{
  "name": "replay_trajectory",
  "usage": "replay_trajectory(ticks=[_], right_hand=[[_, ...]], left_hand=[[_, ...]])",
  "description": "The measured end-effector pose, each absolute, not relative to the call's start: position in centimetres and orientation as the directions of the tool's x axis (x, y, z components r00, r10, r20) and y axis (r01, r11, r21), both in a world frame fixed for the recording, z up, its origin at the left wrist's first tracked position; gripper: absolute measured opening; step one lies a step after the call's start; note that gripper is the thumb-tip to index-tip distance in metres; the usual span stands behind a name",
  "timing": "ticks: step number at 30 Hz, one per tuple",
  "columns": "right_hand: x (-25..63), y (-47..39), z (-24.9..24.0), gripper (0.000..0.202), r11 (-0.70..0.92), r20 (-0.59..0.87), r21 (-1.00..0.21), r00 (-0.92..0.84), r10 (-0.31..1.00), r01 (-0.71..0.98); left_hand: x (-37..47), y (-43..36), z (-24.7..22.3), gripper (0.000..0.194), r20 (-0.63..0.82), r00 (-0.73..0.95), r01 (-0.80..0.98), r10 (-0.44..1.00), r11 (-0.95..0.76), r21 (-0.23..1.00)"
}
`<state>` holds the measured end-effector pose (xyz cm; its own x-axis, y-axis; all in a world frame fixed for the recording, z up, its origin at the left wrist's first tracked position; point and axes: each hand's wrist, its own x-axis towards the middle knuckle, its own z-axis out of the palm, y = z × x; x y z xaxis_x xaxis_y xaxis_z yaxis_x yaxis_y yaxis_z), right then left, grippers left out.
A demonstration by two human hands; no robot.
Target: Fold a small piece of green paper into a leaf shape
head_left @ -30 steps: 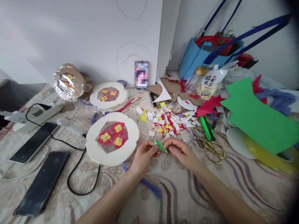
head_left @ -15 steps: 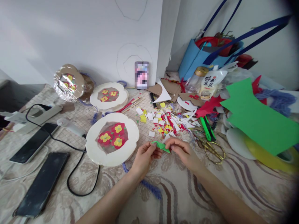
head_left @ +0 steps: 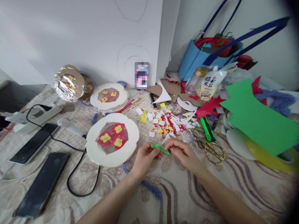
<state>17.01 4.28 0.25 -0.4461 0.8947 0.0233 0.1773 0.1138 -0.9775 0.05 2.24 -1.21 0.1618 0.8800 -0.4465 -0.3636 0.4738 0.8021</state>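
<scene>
Between my two hands is a small strip of green paper (head_left: 161,148). My left hand (head_left: 146,155) is closed, pinching the strip's left end with the thumb on top. At the strip's right end my right hand (head_left: 182,151) is closed on it with bent fingers. To the left lies a white scalloped frame (head_left: 93,137) with red and yellow paper flowers (head_left: 118,128) at its centre. Gold-handled scissors (head_left: 213,151) rest to the right of my right hand. Beyond my hands are scattered paper scraps (head_left: 162,123) in white, yellow and red.
At right, a large green sheet (head_left: 261,118) overlaps a yellow tape roll (head_left: 259,155). A green cutter (head_left: 207,129) lies near the scissors. Two phones (head_left: 42,183) and a glue gun (head_left: 71,127) with black cord are at left. A blue bag (head_left: 188,63) stands behind.
The green paper strip now lies flatter, and my left thumb has shifted onto it. My right fingers have moved slightly left along it.
</scene>
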Motion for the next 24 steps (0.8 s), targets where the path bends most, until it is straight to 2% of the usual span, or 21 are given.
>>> replay_trajectory(ticks=[5,8,24], right_hand=[[16.57,4.23,-0.10,0.006,-0.030,-0.095,-0.986,-0.397,0.913,0.166],[16.41,4.30,-0.35,0.004,-0.060,-0.131,-0.979,-0.379,0.916,0.194],[16.30,4.55,-0.40,0.003,-0.111,-0.155,-0.984,-0.357,0.921,0.141]], left_hand=[[0.16,2.06,-1.46,0.022,-0.408,0.146,-0.342,0.901,0.433,0.834],[0.23,2.02,-1.49,0.021,-0.394,0.137,-0.308,0.909,0.417,0.855],[0.17,2.14,-1.34,0.025,-0.428,0.153,-0.315,0.891,0.455,0.833]])
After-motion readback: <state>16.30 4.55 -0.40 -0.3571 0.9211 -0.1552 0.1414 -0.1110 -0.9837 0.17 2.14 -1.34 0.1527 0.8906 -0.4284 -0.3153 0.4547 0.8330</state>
